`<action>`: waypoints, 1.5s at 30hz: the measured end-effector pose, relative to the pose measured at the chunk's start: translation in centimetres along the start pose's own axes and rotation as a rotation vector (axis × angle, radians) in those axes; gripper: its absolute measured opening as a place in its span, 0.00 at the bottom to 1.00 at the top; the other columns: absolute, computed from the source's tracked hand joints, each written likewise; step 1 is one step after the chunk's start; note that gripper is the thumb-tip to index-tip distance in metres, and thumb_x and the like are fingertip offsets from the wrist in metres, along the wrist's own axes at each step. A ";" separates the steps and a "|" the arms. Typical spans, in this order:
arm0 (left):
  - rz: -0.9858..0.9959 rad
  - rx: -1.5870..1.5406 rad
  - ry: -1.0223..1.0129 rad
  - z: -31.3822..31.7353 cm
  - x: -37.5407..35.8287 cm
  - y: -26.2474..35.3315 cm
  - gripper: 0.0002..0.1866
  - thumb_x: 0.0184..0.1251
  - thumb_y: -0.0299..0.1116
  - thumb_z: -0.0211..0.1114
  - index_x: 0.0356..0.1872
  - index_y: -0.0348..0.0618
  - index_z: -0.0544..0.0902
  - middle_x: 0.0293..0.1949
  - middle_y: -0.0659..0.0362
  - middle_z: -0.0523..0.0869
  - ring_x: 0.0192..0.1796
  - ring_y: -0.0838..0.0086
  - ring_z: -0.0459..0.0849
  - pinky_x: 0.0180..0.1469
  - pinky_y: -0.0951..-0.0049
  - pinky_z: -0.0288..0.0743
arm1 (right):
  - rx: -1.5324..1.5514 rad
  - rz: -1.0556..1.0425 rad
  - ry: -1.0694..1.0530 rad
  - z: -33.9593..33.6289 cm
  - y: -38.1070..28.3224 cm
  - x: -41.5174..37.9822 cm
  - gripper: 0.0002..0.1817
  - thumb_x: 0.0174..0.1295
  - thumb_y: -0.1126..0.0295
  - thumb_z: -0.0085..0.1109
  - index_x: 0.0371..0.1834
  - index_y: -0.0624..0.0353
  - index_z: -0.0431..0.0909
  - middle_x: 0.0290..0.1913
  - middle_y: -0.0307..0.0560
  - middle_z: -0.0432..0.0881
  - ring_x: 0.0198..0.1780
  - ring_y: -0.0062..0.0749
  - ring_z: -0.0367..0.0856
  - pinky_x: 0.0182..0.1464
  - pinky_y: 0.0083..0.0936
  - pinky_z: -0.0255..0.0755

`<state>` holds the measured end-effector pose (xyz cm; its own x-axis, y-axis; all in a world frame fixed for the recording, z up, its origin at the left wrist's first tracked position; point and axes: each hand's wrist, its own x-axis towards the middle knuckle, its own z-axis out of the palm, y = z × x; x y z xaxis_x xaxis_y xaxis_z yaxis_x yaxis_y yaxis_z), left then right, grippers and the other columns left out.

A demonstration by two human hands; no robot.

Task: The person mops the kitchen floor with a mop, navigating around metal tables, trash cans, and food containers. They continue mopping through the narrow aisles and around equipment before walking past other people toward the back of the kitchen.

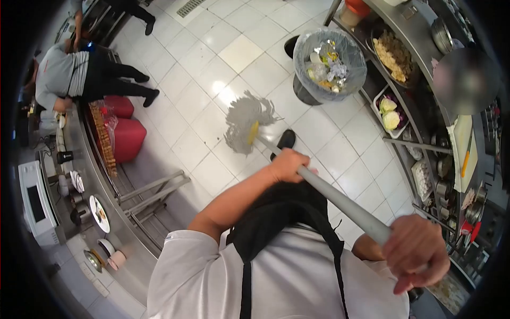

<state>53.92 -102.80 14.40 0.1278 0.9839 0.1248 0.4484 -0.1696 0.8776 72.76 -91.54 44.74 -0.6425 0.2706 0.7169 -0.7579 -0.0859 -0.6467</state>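
Observation:
A mop [340, 201] slants across my front, its long grey handle running down to a yellow clamp and grey strands spread on the tiled floor [196, 141]. My left hand [292, 165] is wrapped round the handle partway down, in front of my black apron [265, 226]. Higher up, my right hand [417, 252] closes over the handle's top end, near the camera. The mop strands lie just ahead of my dark shoe [287, 139], fanned out flat on the tiles.
A lined trash bin [361, 64] with refuse stands ahead to the right. Metal shelving with pans and a tray of cabbage [390, 118] runs along the right. At left are a steel counter [125, 250], red containers [127, 139] and a person [61, 74]; another person's legs show beyond.

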 end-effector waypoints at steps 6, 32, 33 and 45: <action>-0.339 0.181 0.195 -4.5 -8.6 -5.8 0.10 0.54 0.31 0.73 0.24 0.41 0.79 0.27 0.49 0.84 0.34 0.51 0.83 0.37 0.58 0.75 | -0.839 0.129 0.213 5.7 7.9 -7.3 0.11 0.55 0.68 0.61 0.18 0.56 0.74 0.16 0.39 0.78 0.19 0.38 0.77 0.26 0.35 0.73; -0.336 0.090 0.759 26.5 -9.6 17.3 0.15 0.47 0.30 0.78 0.28 0.42 0.76 0.28 0.53 0.82 0.30 0.57 0.82 0.33 0.66 0.75 | -0.120 0.331 0.102 4.7 -17.7 -16.4 0.08 0.58 0.80 0.66 0.38 0.62 0.77 0.30 0.50 0.84 0.22 0.31 0.82 0.27 0.30 0.80; -0.293 0.094 0.752 27.8 -9.0 18.6 0.15 0.52 0.33 0.77 0.23 0.43 0.75 0.21 0.53 0.79 0.24 0.57 0.79 0.28 0.66 0.73 | -0.056 0.255 0.022 4.3 -18.3 -16.7 0.09 0.58 0.79 0.67 0.38 0.62 0.76 0.28 0.47 0.83 0.21 0.31 0.82 0.25 0.30 0.80; -0.484 0.426 0.836 28.1 -23.2 9.7 0.14 0.54 0.33 0.71 0.20 0.45 0.72 0.22 0.53 0.80 0.28 0.52 0.82 0.31 0.58 0.76 | -0.217 0.143 -0.217 12.8 -12.1 -26.2 0.07 0.60 0.82 0.60 0.29 0.63 0.70 0.18 0.44 0.74 0.18 0.32 0.74 0.25 0.30 0.75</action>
<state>80.17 -128.81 7.02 -0.7257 0.6497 0.2264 0.5828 0.4058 0.7040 97.34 -109.88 37.13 -0.7673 0.0580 0.6386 -0.6316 0.1041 -0.7683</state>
